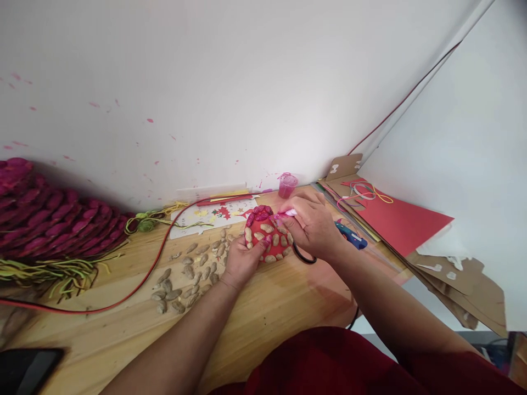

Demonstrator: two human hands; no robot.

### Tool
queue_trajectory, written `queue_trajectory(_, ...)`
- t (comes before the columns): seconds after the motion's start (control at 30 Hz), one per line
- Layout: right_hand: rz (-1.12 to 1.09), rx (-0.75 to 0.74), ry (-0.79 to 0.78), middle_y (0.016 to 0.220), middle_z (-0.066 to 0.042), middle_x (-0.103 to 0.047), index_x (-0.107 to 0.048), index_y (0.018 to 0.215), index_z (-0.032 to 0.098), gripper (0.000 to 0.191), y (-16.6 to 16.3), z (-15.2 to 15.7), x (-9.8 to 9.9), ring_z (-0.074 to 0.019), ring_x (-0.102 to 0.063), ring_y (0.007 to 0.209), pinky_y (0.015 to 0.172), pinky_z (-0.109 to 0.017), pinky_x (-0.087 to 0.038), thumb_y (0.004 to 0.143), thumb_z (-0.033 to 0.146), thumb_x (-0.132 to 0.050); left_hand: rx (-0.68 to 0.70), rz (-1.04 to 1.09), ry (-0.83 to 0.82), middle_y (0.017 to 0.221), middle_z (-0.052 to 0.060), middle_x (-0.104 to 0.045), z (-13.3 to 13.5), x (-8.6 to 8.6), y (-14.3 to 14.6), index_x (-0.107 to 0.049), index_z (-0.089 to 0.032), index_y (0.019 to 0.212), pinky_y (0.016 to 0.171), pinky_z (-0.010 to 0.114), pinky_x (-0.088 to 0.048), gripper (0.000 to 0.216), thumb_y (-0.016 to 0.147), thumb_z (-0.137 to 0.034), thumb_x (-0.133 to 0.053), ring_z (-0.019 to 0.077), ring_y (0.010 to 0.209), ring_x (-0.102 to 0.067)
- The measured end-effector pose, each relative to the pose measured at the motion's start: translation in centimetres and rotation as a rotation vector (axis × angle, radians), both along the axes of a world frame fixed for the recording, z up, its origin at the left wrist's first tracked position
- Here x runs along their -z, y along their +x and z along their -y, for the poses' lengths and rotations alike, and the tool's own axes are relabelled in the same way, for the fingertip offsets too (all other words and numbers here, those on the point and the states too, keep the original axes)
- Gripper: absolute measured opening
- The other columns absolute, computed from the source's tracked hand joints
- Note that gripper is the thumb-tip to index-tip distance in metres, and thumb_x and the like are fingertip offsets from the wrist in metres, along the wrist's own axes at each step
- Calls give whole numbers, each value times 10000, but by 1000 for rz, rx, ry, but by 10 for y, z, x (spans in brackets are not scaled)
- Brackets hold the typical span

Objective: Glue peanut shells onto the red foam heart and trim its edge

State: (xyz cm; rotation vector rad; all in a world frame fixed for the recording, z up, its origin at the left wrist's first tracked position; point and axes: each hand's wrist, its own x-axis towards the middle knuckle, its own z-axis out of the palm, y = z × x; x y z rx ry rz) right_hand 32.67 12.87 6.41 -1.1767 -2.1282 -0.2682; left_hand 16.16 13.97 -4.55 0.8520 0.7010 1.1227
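Note:
A red round piece [267, 235] studded with peanut shells lies on the wooden table [272, 307]. My left hand [242, 260] grips its lower left edge, fingers curled onto it. My right hand [313, 224] is closed round a pink-tipped brush [287, 213] whose tip touches the piece's top right, where some shells are painted dark pink. A black ring [303, 257] pokes out under my right hand.
Loose peanut shells [189, 274] are scattered left of the piece. A pink paint cup [287, 185] stands by the wall. A blue glue gun [351, 235], red paper [399, 219] and cardboard [461, 280] lie right. A pink shell decoration [53, 219] and red cable [135, 285] are left.

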Motion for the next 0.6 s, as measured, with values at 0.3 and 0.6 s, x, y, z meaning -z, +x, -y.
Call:
queue_trajectory(0.3, 43, 0, -24, 844, -32, -715, -599, 896, 237, 106, 2, 3, -1, -236, -599, 873, 828, -398, -352, 978, 288, -555, 2, -27, -12, 792, 91, -794, 2, 1, 0, -789, -133, 824, 757, 382, -626, 446, 564, -455, -958, 251, 718, -758)
queue_trajectory(0.6, 68, -20, -47, 821, -34, -701, -584, 877, 244, 164, 3, 2, -2, -240, -581, 863, 824, -403, -352, 1003, 308, -500, 4, -27, -10, 770, 81, -792, 0, -1, 1, -782, -134, 806, 711, 370, -632, 439, 564, -458, -953, 232, 668, -746)
